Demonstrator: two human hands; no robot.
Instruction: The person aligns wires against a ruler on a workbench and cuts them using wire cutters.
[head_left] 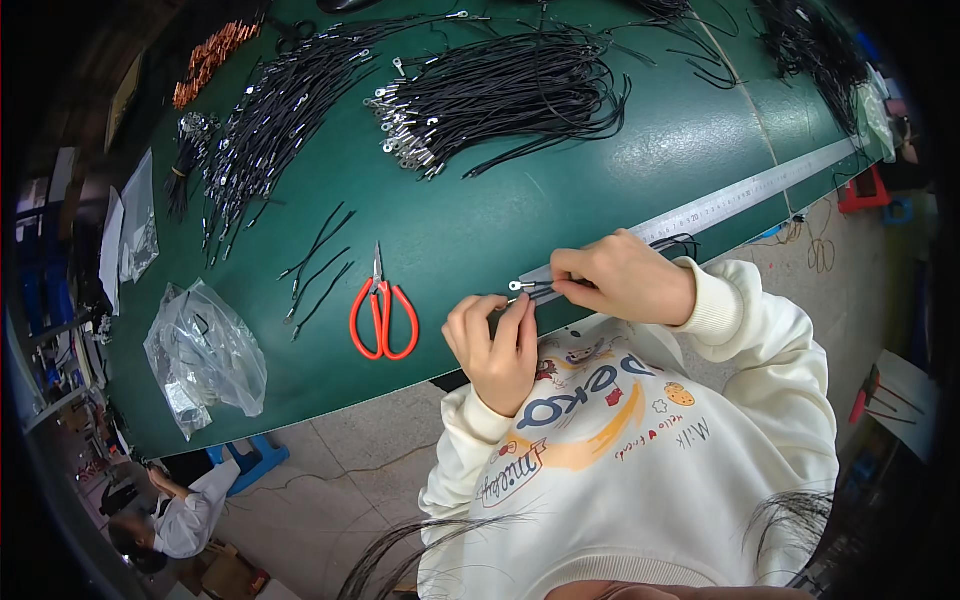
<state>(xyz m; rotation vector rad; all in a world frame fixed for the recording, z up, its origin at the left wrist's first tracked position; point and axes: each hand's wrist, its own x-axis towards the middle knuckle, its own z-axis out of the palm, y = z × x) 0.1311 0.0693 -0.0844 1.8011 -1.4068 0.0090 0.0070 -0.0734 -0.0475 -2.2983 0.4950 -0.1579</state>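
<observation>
At the table's front edge, my right hand (622, 278) pinches thin black cables (542, 289) between thumb and fingers. A silver ring terminal (517, 286) sticks out at their left end. My left hand (496, 342) is closed, with its thumb and fingertips on a cable end just below that terminal. Part of what it grips is hidden by the fingers. Beyond my right wrist, dark cable loops (677, 243) show by the sleeve. A long steel ruler (735, 200) lies along the front edge, its left end beside my hands.
Red-handled scissors (382, 318) lie left of my hands, by several short black cables (322, 268). Farther back are heaps of black cables (510, 95) with ring terminals and copper-coloured pieces (213, 60). A clear plastic bag (207, 355) lies at left. Another person (180, 515) sits beyond the table.
</observation>
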